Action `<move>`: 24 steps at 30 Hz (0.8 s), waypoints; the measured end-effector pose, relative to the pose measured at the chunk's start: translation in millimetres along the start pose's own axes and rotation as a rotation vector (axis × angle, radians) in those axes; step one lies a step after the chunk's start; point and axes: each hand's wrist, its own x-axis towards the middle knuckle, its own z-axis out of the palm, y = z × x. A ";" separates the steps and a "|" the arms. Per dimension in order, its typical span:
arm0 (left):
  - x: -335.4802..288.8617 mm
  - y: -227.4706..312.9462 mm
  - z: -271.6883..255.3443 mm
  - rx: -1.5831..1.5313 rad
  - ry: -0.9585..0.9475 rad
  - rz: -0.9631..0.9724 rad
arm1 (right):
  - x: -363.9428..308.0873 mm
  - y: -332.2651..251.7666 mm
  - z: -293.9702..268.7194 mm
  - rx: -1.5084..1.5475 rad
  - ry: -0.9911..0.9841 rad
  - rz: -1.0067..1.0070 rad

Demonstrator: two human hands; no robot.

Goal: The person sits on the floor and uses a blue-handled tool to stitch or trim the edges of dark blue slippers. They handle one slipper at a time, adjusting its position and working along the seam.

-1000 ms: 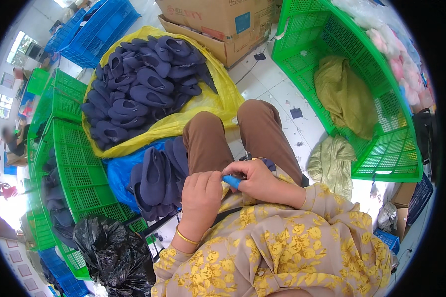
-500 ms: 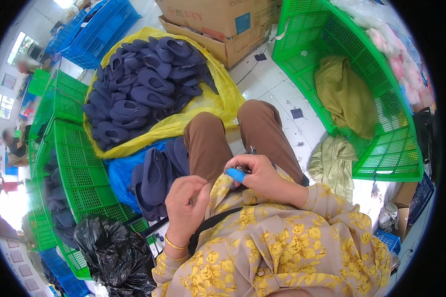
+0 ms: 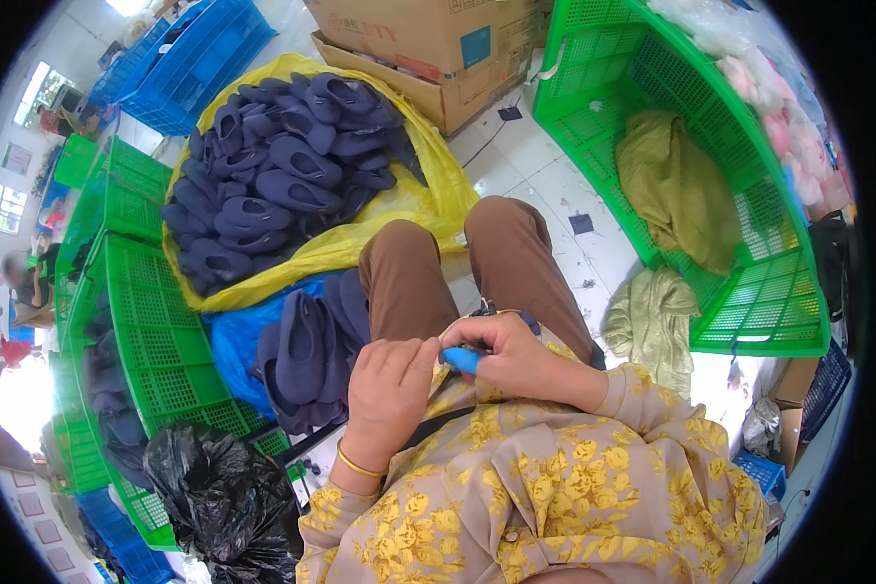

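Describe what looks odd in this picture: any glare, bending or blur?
Head view: black fills the corners, and the green crate at right has bowed edges; head view, far left: a bright patch is washed white; head view, centre: the left hand and right hand look fairly clear, but detail between them is hard to make out.

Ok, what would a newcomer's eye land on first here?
Probably the heap of navy slip-on shoes in the open yellow sack, upper left of the view. Next, the bright blue finger wrap on the right hand, beside the left hand at lower middle. The large green crate at upper right, holding a crumpled olive cloth, also stands out.
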 end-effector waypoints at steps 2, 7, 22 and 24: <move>-0.3 2.6 -2.7 -0.120 0.048 -0.113 | 0.1 -1.4 0.1 -0.002 0.003 -0.011; -2.4 6.4 -3.6 -0.452 0.219 -0.397 | -0.5 -4.8 -0.1 -0.020 0.001 -0.012; -11.7 4.9 0.5 -1.434 0.231 -0.912 | -1.7 0.1 3.1 -0.222 0.135 -0.146; -8.6 4.5 -1.1 -1.621 0.202 -1.005 | -1.4 0.5 3.3 -0.243 0.147 -0.149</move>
